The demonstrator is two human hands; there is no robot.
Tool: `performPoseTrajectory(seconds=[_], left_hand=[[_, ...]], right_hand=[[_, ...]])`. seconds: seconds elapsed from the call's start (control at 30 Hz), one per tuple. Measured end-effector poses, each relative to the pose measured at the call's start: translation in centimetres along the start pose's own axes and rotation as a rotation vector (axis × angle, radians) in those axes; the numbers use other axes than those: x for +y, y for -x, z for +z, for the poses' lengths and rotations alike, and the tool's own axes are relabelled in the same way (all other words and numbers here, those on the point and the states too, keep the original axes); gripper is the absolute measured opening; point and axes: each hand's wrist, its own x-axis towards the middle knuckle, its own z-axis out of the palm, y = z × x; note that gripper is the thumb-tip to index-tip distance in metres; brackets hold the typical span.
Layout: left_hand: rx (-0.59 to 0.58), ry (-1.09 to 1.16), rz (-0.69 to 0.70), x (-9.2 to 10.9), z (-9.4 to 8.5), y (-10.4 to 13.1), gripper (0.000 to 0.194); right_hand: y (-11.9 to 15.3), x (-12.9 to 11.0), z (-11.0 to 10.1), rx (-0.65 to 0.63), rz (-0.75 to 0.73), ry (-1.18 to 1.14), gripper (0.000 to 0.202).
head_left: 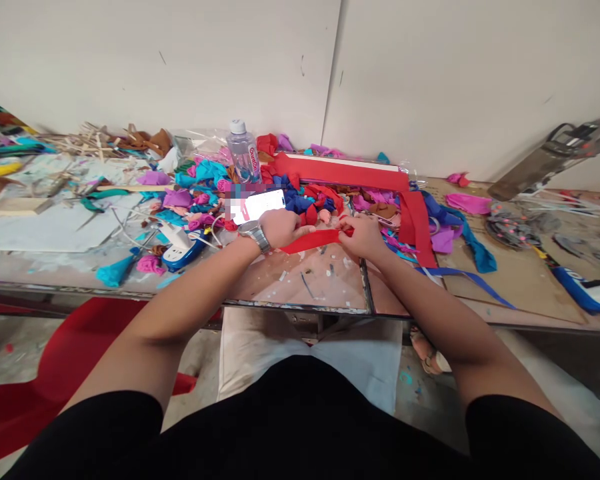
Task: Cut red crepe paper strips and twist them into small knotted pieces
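A red crepe-paper strip point(313, 241) stretches between my two hands just above the table. My left hand point(280, 230), with a metal watch on its wrist, is closed at the strip's left end. At the other end my right hand point(363, 237) pinches the strip, its fingertips pressed together near a small gathered bit of red. A lit phone point(260, 205) lies right behind my left hand. Heaped behind both hands are crumpled paper pieces point(300, 202) in blue, red, pink and purple.
A clear plastic bottle point(243, 153) stands behind the phone. A long red paper roll point(340, 173) lies along the wall. On the left are a blue-and-white power strip point(183, 253) and cables. A dark bottle point(535, 163) leans at the right above a cardboard sheet point(510, 287).
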Motion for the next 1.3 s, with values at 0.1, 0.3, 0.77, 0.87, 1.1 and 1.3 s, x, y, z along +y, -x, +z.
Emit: performPoseTrajectory(seconds=[0.1,0.3,0.77,0.87,1.1,1.3], left_hand=[[-0.104,0.033,0.200,-0.4,-0.3,0.0,0.073],[-0.201,0.159,0.388,-0.9,-1.1,0.3,0.056],[-0.001,-0.114,0.092,-2.0,0.4,-0.7,0.031],[0.030,-0.130,0.075,-2.5,0.4,-0.7,0.031],[0.065,-0.144,0.098,-2.3,0.5,-1.0,0.029],[0.043,-0.105,0.272,-0.7,1.1,-0.8,0.031]], right_hand=[[0.0,0.1,0.0,-0.004,0.020,0.027,0.019],[0.0,-0.1,0.0,-0.011,-0.003,0.003,0.018],[0.1,-0.6,0.2,-0.102,-0.112,-0.034,0.018],[0.2,-0.5,0.2,-0.114,-0.129,-0.039,0.019],[0.5,-0.9,0.1,-0.187,-0.216,-0.080,0.020],[0.6,-1.1,0.2,-0.247,-0.309,-0.146,0.022]])
